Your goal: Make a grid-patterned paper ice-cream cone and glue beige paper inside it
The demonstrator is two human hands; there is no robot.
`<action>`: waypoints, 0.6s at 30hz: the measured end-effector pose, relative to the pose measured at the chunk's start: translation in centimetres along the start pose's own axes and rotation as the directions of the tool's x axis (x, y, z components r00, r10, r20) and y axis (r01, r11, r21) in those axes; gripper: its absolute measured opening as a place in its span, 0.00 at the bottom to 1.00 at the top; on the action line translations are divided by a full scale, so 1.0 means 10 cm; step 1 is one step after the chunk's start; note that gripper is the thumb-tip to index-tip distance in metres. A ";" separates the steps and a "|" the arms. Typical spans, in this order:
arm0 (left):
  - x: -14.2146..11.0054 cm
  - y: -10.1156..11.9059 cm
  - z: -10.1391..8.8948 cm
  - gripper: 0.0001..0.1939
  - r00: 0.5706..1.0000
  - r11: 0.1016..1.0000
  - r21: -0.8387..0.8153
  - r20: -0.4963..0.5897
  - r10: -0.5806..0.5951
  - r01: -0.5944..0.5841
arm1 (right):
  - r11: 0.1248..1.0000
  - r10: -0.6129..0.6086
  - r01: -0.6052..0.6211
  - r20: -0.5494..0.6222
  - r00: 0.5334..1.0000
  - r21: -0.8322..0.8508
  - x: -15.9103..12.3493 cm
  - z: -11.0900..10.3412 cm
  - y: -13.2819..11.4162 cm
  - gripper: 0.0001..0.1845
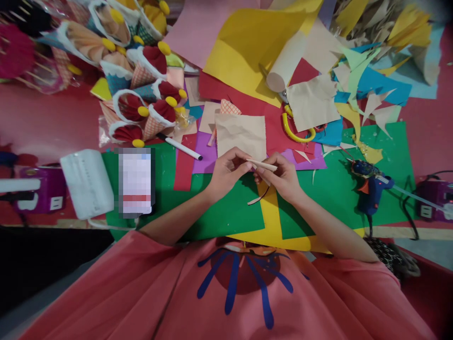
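Left hand (230, 171) and right hand (282, 175) pinch the narrow beige piece (264, 165) above the green sheet (226, 208), each grip closed on it. Uneven finger pressure could crease it; the glue gun (370, 196) could soil the adjacent yellow scrap (372, 154).

1. Folded paper (266, 165) — its middle is partly hidden by the fingers of the left hand (230, 171) and right hand (283, 175).
2. The phone (135, 182) has a blurred screen, so its content cannot be read.
3. Marks on the white case (87, 184), at left, are too faint to read.
4. A beige sheet (312, 103) covers part of the yellow handle (289, 128).
5. The right purple box (433, 200) is cut off by the right edge — likewise the pink parasol (14, 52), far left, by the left.
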State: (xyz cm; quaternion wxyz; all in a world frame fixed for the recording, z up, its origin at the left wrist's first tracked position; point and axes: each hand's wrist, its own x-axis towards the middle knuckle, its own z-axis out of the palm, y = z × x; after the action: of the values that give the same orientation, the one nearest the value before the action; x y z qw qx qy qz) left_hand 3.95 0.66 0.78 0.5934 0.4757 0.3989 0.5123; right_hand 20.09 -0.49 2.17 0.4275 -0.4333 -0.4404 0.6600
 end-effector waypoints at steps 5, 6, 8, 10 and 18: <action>-0.01 -0.01 -0.02 0.16 1.000 0.999 0.043 0.002 0.009 -0.009 | 1.000 0.013 -0.013 0.008 1.000 0.028 0.00 0.00 -0.01 0.20; 0.00 -0.01 -0.02 0.17 1.000 0.998 0.055 0.005 0.005 -0.005 | 0.999 0.011 -0.012 0.008 1.000 0.030 0.00 0.00 -0.01 0.19; 0.00 0.00 -0.04 0.17 1.000 0.997 0.082 0.006 -0.008 0.008 | 1.000 0.010 -0.010 0.006 1.000 0.029 0.00 0.00 -0.01 0.19; 0.01 0.00 -0.05 0.17 1.000 0.995 0.100 0.000 -0.017 0.017 | 0.999 0.016 -0.016 0.007 1.000 0.028 0.00 0.00 0.00 0.19; 0.01 0.00 -0.05 0.17 1.000 0.994 0.108 -0.003 -0.011 0.011 | 0.996 0.034 -0.035 0.023 0.999 0.081 0.00 0.01 0.00 0.18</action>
State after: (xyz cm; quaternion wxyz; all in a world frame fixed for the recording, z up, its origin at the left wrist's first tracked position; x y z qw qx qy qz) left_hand 3.45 0.85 0.67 0.5693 0.5043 0.4292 0.4872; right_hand 20.05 -0.50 2.20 0.4285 -0.4158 -0.4102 0.6894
